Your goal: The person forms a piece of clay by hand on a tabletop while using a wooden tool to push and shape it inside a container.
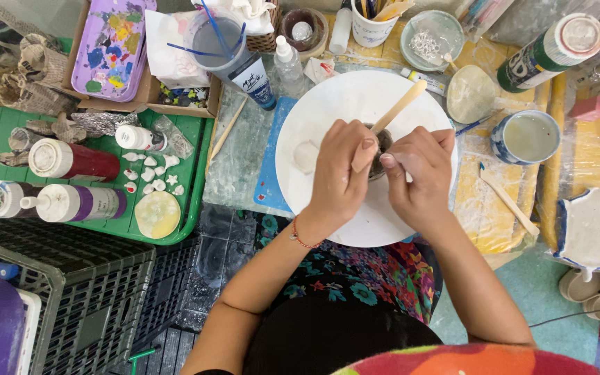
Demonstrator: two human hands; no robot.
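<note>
both hands [383, 170] cup a small dark bowl [382, 149].

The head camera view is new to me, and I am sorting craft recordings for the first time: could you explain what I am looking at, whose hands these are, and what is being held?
There is no machine here. The one picture comes from a camera worn on a person's head, looking straight down at their own two bare hands.

The left hand and right hand meet over a small dark cup on a round white board. A flat wooden stick rises from the cup between the fingers; which hand grips it is hard to tell.

To the left a green tray carries paint bottles and small white pieces. A paint-smeared purple palette lies further back.
</note>
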